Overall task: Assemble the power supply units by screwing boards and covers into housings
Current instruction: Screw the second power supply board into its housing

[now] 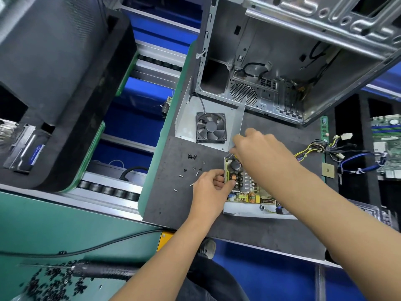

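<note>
Head view: left hand (213,183) pinches circuit board (240,183); right hand's (258,146) grip is hidden

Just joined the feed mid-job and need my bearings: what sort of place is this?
Most likely an electronics assembly line for computers. A grey open metal computer case stands on the dark grey work mat, a roller conveyor track runs on the left, and both hands, left hand and right hand, work on a green power supply circuit board.
</note>
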Tool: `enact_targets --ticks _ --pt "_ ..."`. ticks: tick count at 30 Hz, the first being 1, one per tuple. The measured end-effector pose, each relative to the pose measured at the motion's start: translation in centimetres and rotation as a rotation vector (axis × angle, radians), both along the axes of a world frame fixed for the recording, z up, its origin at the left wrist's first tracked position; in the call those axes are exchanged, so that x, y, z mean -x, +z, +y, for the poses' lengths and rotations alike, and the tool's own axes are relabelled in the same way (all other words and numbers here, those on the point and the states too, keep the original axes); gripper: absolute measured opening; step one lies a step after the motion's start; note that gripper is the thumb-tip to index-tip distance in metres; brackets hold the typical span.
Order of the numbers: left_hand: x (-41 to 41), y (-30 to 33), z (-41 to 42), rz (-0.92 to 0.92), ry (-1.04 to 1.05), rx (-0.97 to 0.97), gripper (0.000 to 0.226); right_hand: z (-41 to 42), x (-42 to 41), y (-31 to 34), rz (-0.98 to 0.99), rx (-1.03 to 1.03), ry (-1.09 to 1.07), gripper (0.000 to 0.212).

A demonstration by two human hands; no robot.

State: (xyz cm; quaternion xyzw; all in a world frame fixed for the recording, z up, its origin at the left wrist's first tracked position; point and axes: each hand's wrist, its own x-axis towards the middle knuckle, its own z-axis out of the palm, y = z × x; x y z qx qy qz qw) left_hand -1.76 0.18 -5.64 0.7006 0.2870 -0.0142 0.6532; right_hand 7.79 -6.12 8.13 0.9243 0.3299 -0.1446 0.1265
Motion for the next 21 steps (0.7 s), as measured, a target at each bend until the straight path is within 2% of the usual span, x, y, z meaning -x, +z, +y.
enact_targets --ticks 3,10,12,16,21 --pt "0.0 -0.1 0.1 0.0 -0.008 -0.016 0.031 0.6 0.4 0.4 0.049 0.018 0.059 0.024" --pt "-0.1 -0.2 0.1 -0.006 -0.012 -0.004 0.03 1.2 0.4 1.5 0.006 0.145 0.084 0.024" --pt "-0.1 -0.1 0.1 -0.007 -0.013 -0.001 0.029 1.6 0.5 1.4 0.027 0.147 0.069 0.02" --pt "-0.1 -0.2 0.2 0.003 -0.019 0.001 0.032 1.7 0.0 1.1 0.067 0.103 0.084 0.027" --pt "-0.2 -0.1 0.3 0.003 -0.029 -0.001 0.029 2.0 -1.1 1.2 0.016 0.192 0.118 0.017"
